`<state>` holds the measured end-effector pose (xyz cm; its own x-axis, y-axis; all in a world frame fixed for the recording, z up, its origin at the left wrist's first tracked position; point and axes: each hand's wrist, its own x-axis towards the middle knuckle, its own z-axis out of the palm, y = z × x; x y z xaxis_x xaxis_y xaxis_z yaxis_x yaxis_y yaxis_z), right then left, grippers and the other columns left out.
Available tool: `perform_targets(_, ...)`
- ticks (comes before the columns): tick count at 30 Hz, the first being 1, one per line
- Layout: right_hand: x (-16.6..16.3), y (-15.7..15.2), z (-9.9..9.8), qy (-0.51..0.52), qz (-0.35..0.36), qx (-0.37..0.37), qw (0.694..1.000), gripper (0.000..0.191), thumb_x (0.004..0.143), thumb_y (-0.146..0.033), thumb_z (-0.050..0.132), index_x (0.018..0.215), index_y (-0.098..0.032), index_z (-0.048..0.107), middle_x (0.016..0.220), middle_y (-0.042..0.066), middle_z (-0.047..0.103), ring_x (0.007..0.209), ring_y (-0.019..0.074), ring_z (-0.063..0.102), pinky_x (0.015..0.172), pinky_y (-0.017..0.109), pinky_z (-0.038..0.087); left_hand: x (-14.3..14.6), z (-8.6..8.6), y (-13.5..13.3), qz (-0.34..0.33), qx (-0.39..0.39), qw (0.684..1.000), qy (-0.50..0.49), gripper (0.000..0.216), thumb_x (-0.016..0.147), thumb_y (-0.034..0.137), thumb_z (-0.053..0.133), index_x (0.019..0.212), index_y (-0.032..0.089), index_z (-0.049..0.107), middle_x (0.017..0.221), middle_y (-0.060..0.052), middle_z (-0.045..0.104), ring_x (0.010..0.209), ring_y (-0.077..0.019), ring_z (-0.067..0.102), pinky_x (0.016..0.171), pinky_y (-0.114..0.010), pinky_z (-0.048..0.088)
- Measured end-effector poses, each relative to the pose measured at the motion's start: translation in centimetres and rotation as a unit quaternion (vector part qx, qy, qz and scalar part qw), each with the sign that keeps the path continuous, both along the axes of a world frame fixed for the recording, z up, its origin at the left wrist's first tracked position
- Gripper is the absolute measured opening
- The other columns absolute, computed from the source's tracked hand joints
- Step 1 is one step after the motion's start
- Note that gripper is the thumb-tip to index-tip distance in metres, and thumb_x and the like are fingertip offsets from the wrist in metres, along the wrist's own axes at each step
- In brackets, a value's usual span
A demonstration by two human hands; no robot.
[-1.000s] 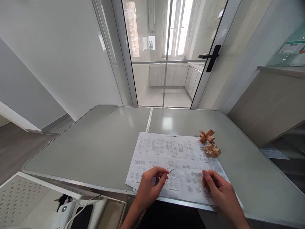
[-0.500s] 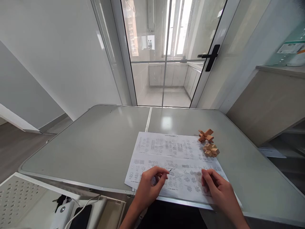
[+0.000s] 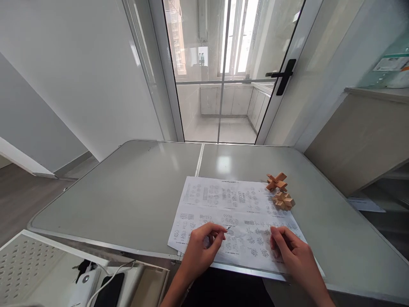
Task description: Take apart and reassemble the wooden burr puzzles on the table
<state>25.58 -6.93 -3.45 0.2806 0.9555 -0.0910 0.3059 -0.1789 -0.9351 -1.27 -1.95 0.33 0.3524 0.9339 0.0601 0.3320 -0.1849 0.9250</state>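
A large white printed sheet (image 3: 217, 204) with rows of small diagrams lies on the grey table. Over its near edge my left hand (image 3: 206, 243) is loosely curled, thumb and index fingertips slightly apart, holding nothing visible. Further right, my right hand (image 3: 289, 247) also rests over the sheet, fingers half bent and empty as far as I can see; its inner side is partly hidden. Beyond the right hand, on the sheet's right edge, sit two wooden interlocking puzzles: a reddish-brown cross-shaped puzzle (image 3: 276, 182) behind and a paler, chunkier puzzle (image 3: 283, 201) in front. Neither hand touches them.
The grey table (image 3: 128, 192) has a seam near its middle. At lower left, a white perforated holder (image 3: 28, 264) carries a black phone (image 3: 110, 291), a white device (image 3: 83, 288) and a cable. A glass door (image 3: 220, 102) with a black handle (image 3: 285, 76) stands behind.
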Motion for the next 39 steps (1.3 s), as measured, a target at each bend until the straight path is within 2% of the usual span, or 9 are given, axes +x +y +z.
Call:
perform_targets(7,0.1,0.1,-0.3,-0.007,-0.001,-0.006,1.0,0.053,0.096,-0.07,0.053,0.071,-0.025,0.059,0.063,-0.002,0.058,0.055,0.0161,0.053,0.055,0.025,0.045,-0.1,0.1,-0.1,-0.004,-0.003,1.0,0.004,0.02,0.102,0.036,0.06,0.103,0.022,0.075,0.089,-0.004,0.077,0.08,-0.0184,0.069,0.07,-0.026,0.051)
perform_targets(14,0.2,-0.1,-0.6,-0.003,0.001,0.002,1.0,0.053,0.096,-0.071,0.053,0.071,-0.024,0.059,0.063,-0.002,0.058,0.055,0.0154,0.052,0.056,0.025,0.045,-0.1,0.2,-0.1,0.002,0.0,1.0,-0.002,0.019,0.101,0.035,0.062,0.101,0.022,0.076,0.089,-0.004,0.078,0.08,-0.0186,0.069,0.076,-0.028,0.052)
perform_targets(26,0.2,0.1,-0.4,-0.008,0.008,0.002,1.0,0.055,0.095,-0.073,0.053,0.07,-0.024,0.058,0.063,-0.001,0.057,0.056,0.016,0.051,0.056,0.027,0.045,-0.1,-0.1,-0.2,0.01,0.004,1.0,-0.012,0.021,0.101,0.035,0.061,0.103,0.021,0.075,0.089,-0.005,0.078,0.081,-0.0191,0.069,0.077,-0.029,0.053)
perform_targets(34,-0.2,0.0,0.4,-0.007,-0.003,0.008,1.0,0.056,0.094,-0.075,0.053,0.07,-0.024,0.059,0.063,-0.001,0.059,0.056,0.0168,0.052,0.056,0.027,0.046,-0.1,-0.3,0.1,0.002,0.009,1.0,-0.016,0.021,0.102,0.033,0.058,0.104,0.021,0.075,0.089,-0.004,0.077,0.081,-0.0184,0.068,0.078,-0.029,0.054)
perform_targets(39,0.2,0.1,0.0,-0.004,0.003,0.011,1.0,0.055,0.094,-0.073,0.054,0.071,-0.024,0.06,0.064,0.0,0.06,0.056,0.0165,0.053,0.055,0.026,0.046,0.0,0.0,0.1,0.009,0.004,1.0,-0.014,0.019,0.1,0.033,0.061,0.102,0.021,0.076,0.089,-0.005,0.078,0.081,-0.0191,0.07,0.078,-0.029,0.054)
